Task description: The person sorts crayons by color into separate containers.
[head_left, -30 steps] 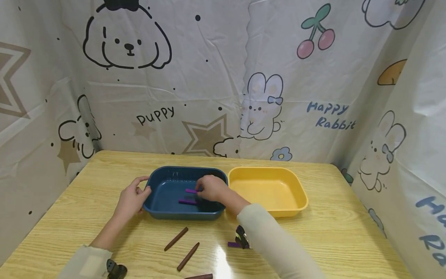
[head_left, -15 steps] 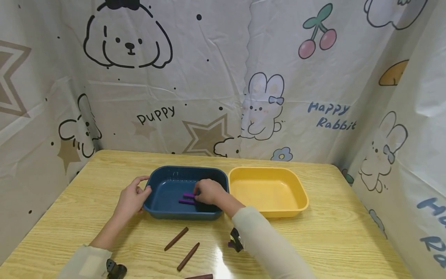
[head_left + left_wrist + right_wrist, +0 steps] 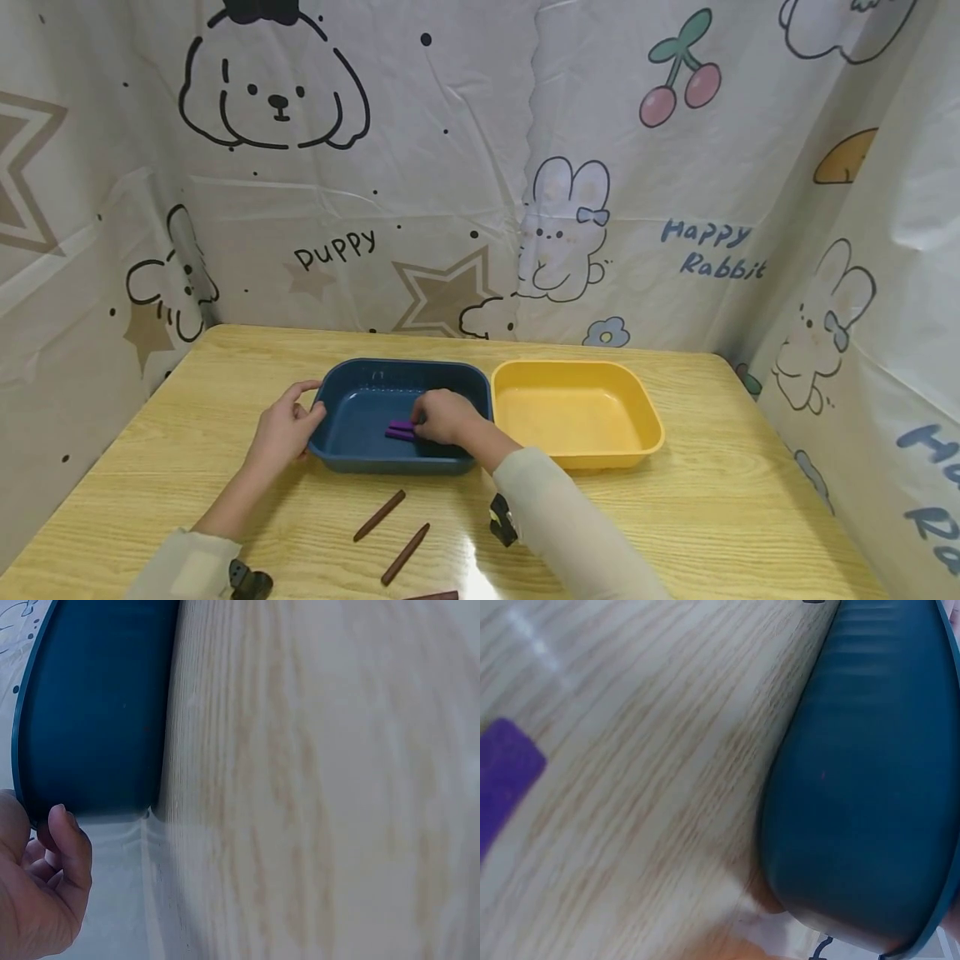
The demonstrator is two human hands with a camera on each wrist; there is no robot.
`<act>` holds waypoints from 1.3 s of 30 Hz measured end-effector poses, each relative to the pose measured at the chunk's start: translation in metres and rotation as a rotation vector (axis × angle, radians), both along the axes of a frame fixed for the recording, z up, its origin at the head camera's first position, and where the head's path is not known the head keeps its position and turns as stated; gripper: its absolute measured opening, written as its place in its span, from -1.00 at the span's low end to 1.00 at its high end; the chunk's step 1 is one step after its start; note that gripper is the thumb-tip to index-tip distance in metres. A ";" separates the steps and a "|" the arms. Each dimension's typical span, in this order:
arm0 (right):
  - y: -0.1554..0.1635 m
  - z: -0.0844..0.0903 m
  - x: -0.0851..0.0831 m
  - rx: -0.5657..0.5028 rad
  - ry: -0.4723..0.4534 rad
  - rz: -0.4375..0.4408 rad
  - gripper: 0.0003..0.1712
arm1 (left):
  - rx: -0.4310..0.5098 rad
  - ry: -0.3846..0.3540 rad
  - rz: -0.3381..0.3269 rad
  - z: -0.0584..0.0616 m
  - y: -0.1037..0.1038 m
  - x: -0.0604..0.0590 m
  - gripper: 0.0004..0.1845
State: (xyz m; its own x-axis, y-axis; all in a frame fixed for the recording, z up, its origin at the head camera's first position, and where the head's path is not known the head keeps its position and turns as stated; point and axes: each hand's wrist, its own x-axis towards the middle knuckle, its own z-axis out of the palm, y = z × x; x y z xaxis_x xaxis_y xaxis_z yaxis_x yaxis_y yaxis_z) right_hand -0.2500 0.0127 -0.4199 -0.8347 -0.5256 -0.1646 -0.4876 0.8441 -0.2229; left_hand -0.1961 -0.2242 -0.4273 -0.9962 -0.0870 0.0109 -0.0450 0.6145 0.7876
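A dark blue plastic tray (image 3: pixel 390 465) stands on the table. My left hand (image 3: pixel 279 432) grips its left rim, thumb on one side and fingers curled on the other, as the left wrist view also shows. Over the tray's floor, my right hand (image 3: pixel 450 418) pinches a purple stick (image 3: pixel 402 425). Right beside it in the tray lies another purple stick (image 3: pixel 399 435), nearly parallel. The right-hand ends of both sticks are hidden by the fingers. In the right wrist view the tray's wall (image 3: pixel 862 780) blocks most of that hand.
A yellow tray (image 3: pixel 577 459) stands against the blue one's right side. In front lie brown crayon-like sticks (image 3: pixel 379 515), one cut off by the frame's lower edge. Another purple piece (image 3: pixel 506 776) lies on the table under my right wrist. A printed curtain (image 3: pixel 450 167) hangs behind.
My right hand has moved left and slightly toward me inside the blue tray, bringing its purple stick down alongside the other. The left hand has stayed on the rim.
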 end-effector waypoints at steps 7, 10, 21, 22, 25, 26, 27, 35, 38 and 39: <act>0.000 0.000 0.000 -0.006 -0.008 -0.001 -0.81 | 0.001 0.002 -0.003 -0.001 -0.001 0.000 -0.52; 0.001 0.000 -0.001 -0.004 -0.014 -0.005 -0.81 | -0.004 0.003 -0.006 -0.003 -0.001 0.001 -0.52; 0.015 0.006 0.004 -0.078 0.001 0.046 -0.84 | -0.008 0.003 -0.010 -0.002 0.001 0.000 -0.52; 0.016 0.007 0.005 -0.088 0.001 0.057 -0.84 | -0.007 0.003 -0.009 -0.002 0.001 0.000 -0.52; 0.019 0.011 0.010 -0.106 0.005 0.083 -0.83 | -0.005 0.004 -0.006 -0.002 0.001 0.000 -0.53; 0.019 0.013 0.011 -0.110 0.010 0.090 -0.83 | -0.004 0.005 -0.006 -0.002 0.001 0.000 -0.53; 0.020 0.015 0.013 -0.112 0.018 0.096 -0.83 | -0.005 0.005 -0.006 -0.002 0.000 0.000 -0.53; 0.027 0.031 0.026 -0.128 0.068 0.152 -0.81 | -0.003 -0.001 0.003 -0.005 0.000 0.000 -0.53; 0.033 0.037 0.031 -0.146 0.072 0.169 -0.79 | -0.009 -0.001 0.006 -0.005 0.000 0.000 -0.53; 0.035 0.038 0.032 -0.150 0.072 0.173 -0.79 | -0.009 -0.001 0.005 -0.005 0.000 0.000 -0.53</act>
State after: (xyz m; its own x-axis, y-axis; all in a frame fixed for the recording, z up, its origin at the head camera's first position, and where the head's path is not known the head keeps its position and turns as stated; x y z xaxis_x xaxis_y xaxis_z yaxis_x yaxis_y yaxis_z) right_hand -0.2179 0.0478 -0.3818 -0.7370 -0.6757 -0.0174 -0.6412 0.7070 -0.2985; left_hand -0.1964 -0.2240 -0.4318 -0.9957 -0.0917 0.0109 -0.0487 0.6216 0.7818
